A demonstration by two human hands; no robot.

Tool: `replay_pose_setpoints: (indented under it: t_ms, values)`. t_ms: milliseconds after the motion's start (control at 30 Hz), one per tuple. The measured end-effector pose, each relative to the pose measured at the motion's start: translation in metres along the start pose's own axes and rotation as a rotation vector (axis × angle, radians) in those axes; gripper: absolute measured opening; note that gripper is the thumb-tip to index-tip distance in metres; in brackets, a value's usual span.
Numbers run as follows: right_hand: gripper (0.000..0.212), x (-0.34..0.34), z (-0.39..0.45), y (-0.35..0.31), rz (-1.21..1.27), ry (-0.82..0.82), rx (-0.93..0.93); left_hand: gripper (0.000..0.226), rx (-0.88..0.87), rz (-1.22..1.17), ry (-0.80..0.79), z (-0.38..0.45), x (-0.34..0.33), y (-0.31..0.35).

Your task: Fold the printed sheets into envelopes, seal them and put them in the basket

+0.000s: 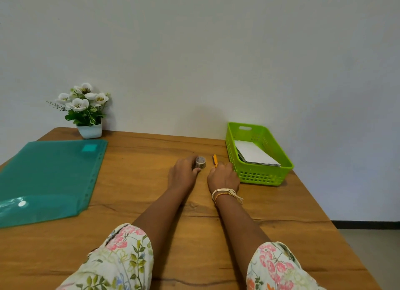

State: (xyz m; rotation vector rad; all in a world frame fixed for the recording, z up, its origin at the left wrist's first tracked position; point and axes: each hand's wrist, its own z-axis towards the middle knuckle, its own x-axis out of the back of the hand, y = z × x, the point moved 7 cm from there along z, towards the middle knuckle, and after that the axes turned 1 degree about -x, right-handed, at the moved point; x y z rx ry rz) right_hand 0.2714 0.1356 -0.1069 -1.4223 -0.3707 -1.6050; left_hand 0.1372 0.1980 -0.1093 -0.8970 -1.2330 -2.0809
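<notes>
A green plastic basket (262,177) stands at the right on the wooden table, with folded white envelopes (255,154) stacked inside it. My left hand (183,173) grips a small roll of patterned tape (200,162) that rests on the table. My right hand (223,176) lies just left of the basket, its fingers at the near end of an orange pen (215,160); whether it holds the pen is hidden. A teal plastic sleeve (49,177) lies flat at the left.
A white pot of white flowers (86,110) stands at the back left against the wall. The table's right edge (337,227) drops off to the floor. Bare wood lies between the sleeve and my arms.
</notes>
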Motion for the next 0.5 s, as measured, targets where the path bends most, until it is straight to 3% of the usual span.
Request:
replay_pose_setpoints:
  t_ms: [167, 400, 500]
  values:
    - [0.044, 0.007, -0.019, 0.002, 0.042, -0.015, -0.034, 0.065, 0.043, -0.002, -0.049, -0.017, 0.005, -0.004]
    - [0.047, 0.032, -0.075, 0.012, 0.041, 0.005, -0.075, 0.031, 0.007, 0.141, -0.079, -0.071, 0.034, -0.003]
    - [0.042, 0.040, -0.100, 0.015, 0.037, 0.004, -0.040, 0.033, -0.038, 0.183, -0.097, -0.098, 0.043, -0.003]
